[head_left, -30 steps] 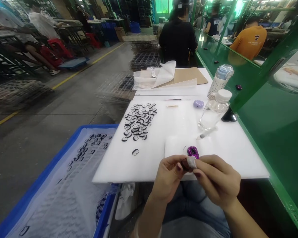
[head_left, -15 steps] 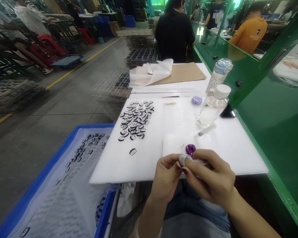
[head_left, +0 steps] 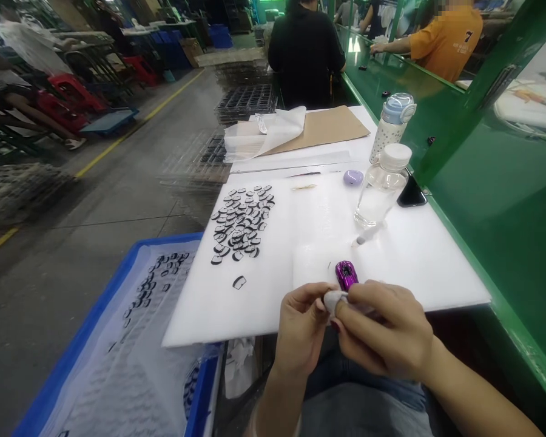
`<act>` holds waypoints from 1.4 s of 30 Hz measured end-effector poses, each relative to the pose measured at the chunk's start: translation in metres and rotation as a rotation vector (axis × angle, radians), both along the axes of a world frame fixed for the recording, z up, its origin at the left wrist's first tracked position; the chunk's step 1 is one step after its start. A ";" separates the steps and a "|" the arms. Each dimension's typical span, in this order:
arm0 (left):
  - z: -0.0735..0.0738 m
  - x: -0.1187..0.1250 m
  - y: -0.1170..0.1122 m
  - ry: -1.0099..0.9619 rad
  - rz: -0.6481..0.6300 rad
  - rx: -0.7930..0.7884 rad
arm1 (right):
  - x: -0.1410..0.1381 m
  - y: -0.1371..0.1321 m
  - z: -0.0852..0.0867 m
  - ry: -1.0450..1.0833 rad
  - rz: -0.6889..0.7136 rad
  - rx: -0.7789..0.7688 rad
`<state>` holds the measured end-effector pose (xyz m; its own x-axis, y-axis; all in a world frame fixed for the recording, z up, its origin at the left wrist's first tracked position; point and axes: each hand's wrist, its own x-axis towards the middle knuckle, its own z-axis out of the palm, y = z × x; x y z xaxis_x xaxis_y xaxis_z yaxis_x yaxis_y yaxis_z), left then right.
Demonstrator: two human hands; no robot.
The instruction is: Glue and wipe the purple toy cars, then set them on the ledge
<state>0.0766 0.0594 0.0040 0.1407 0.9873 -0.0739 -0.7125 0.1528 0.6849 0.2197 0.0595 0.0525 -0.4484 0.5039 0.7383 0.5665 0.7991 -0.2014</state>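
Observation:
My left hand (head_left: 300,334) is closed in a pinch at the table's near edge; a small dark edge shows at its fingertips, but I cannot make out the piece. Against those fingertips, my right hand (head_left: 386,328) presses a white cloth (head_left: 333,300), its fingers closed around it. Just beyond both hands a shiny purple toy car (head_left: 346,275) rests on the white tabletop (head_left: 273,309). To the left lies a spread of small black-rimmed pieces (head_left: 243,224), with one single piece (head_left: 239,282) nearer to me.
A clear bottle (head_left: 382,185), a dotted bottle (head_left: 391,127), a phone (head_left: 412,191) and a purple case (head_left: 353,177) stand at the right. A blue-rimmed tray (head_left: 131,255) sits lower left. A green conveyor (head_left: 473,182) runs alongside; a person in black (head_left: 307,54) sits ahead.
The view has shifted slightly. More of the toy car shows beyond my hands, which still work the cloth at the fingertips. A person in orange now stretches an arm over the conveyor.

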 end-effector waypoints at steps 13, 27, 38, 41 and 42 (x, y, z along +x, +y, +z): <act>-0.001 -0.012 -0.005 1.071 0.381 0.700 | 0.050 -0.016 -0.047 0.525 -0.354 -0.765; -0.009 0.002 -0.001 1.382 0.359 0.799 | 0.036 -0.009 -0.041 0.346 -0.267 -0.759; -0.012 0.003 -0.001 1.417 0.313 0.744 | 0.043 -0.010 -0.047 0.376 -0.194 -0.834; -0.010 -0.002 -0.003 1.327 0.308 0.709 | 0.043 -0.010 -0.049 0.406 -0.184 -0.827; -0.007 -0.007 -0.005 1.268 0.311 0.689 | 0.042 -0.009 -0.049 0.417 -0.188 -0.820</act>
<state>0.0696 0.0544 -0.0034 0.1229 0.8555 0.5029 0.4620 -0.4979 0.7340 0.2618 0.0500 0.0033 -0.0857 0.9754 0.2031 0.4274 0.2202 -0.8768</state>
